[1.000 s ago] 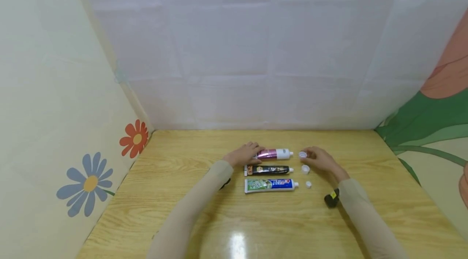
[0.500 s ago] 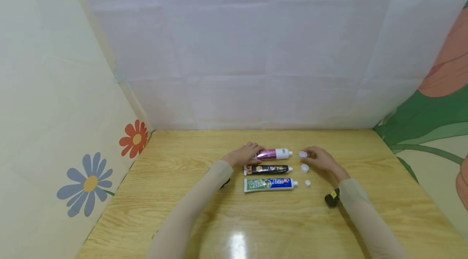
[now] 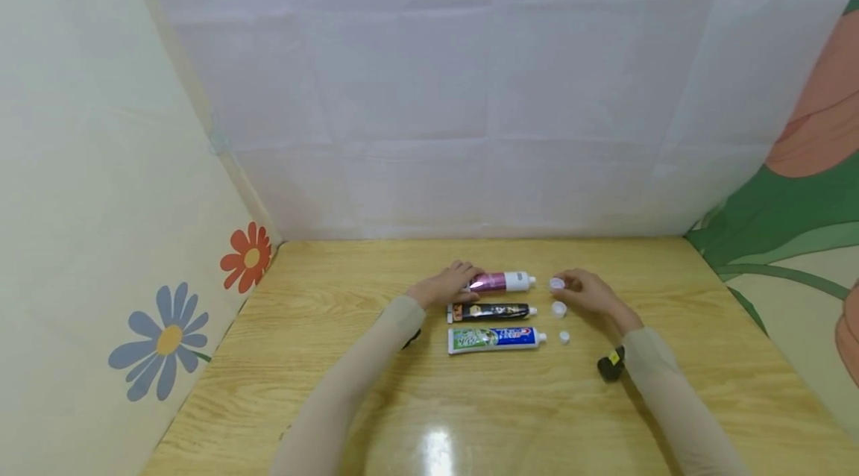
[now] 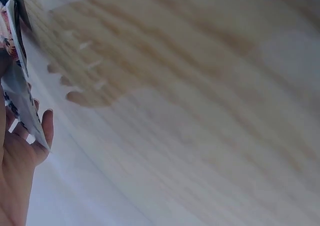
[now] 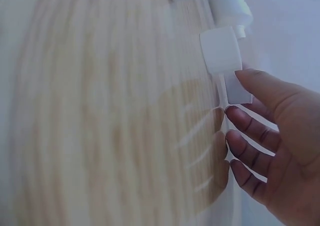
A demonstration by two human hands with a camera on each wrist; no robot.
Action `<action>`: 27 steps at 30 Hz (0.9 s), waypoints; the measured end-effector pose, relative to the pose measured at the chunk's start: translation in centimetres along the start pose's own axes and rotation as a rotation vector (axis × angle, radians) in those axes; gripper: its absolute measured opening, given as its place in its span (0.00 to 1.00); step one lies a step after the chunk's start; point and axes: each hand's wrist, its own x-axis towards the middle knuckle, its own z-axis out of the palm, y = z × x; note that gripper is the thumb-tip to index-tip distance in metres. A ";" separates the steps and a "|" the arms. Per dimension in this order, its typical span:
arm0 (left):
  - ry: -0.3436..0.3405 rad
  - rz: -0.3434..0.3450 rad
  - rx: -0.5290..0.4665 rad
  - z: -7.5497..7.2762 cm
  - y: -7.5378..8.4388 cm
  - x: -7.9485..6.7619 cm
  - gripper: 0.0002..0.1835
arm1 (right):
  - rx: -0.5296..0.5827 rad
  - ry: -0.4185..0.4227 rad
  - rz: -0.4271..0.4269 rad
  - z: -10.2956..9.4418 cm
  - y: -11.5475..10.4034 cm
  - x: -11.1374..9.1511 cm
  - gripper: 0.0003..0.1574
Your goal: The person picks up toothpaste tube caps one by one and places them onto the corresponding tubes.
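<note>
My left hand grips the tail end of a purple and white toothpaste tube, the farthest of three lying side by side. The thumb lies along its near side, and the palm hides its tail. Right of this tube's bare nozzle, my right hand pinches a white cap between thumb and fingers, down at the table. The right wrist view shows that cap at the fingertips, behind another white cap. A flattened tube end overlaps my left hand in the left wrist view.
Nearer me lie a black toothpaste tube and a green and blue one, both uncapped. Their white caps stand off the nozzles, a wide cap and a small cap. The wooden table meets a white-covered wall behind.
</note>
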 end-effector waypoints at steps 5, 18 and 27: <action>0.053 -0.004 -0.034 -0.2 -0.2 0.1 0.34 | 0.034 -0.021 0.038 -0.4 0.0 0.1 0.28; 0.147 0.019 0.013 -1.0 0.0 0.3 0.30 | 0.056 0.006 0.010 -0.9 -0.3 0.2 0.26; 0.194 0.087 0.038 -0.1 0.1 -0.2 0.28 | 0.192 -0.036 0.149 0.0 -0.6 -0.9 0.27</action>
